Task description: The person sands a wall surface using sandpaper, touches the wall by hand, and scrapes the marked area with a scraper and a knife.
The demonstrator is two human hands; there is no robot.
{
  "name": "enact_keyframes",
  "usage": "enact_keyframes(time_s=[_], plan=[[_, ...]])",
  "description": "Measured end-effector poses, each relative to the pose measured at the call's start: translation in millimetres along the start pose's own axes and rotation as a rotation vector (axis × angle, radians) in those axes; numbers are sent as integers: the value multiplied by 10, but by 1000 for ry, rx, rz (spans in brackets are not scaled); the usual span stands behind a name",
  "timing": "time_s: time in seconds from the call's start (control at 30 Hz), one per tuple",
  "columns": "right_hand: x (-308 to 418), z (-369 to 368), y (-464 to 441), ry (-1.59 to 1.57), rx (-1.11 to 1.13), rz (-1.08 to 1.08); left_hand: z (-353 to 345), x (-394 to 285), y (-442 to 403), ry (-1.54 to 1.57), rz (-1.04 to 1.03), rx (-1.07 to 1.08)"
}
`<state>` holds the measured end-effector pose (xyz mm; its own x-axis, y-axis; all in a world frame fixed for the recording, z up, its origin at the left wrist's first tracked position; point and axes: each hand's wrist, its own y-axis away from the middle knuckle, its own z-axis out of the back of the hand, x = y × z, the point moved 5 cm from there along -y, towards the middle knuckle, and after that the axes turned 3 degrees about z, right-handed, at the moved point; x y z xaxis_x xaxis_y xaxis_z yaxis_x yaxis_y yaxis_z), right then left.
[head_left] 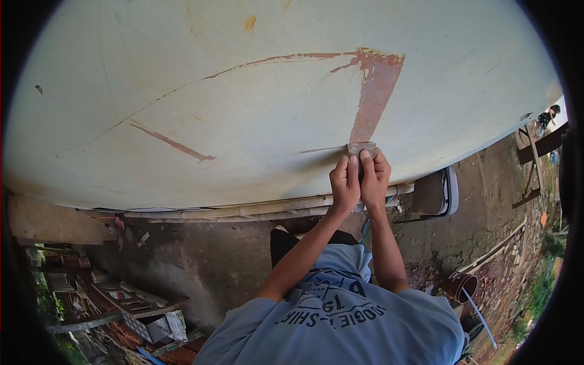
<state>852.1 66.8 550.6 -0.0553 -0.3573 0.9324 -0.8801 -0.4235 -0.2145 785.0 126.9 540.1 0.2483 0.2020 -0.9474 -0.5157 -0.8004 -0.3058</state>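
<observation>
Both my hands grip a flat scraper [361,148], its wide blade pressed against a pale painted wall [267,115]. My left hand [345,185] is closed on the scraper's left side, thumb along it. Closed on the right side is my right hand [375,177], its thumb near the blade. Above the blade runs a scraped reddish-brown strip [378,97], widest at the top. A thin curved scraped line [267,61] leads left from that top. Lower left on the wall is a short brown scrape [173,142]. My fingers hide the scraper's handle.
Bamboo poles [255,210] run along the wall's lower edge. A chair [437,193] stands below right on the ground. Stacked wood and a box-like frame [152,325] lie lower left. A round container [463,286] sits lower right. Another person [550,114] is at the far right.
</observation>
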Motion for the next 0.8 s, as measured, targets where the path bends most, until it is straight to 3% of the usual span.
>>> enact_keyframes(time_s=[0.47,0.8], plan=[[-12,23,50,-8,-12,3,25,104,42,-1,84,33],[17,-47,27,-39,-53,7,19,53,-74,-28,29,32]])
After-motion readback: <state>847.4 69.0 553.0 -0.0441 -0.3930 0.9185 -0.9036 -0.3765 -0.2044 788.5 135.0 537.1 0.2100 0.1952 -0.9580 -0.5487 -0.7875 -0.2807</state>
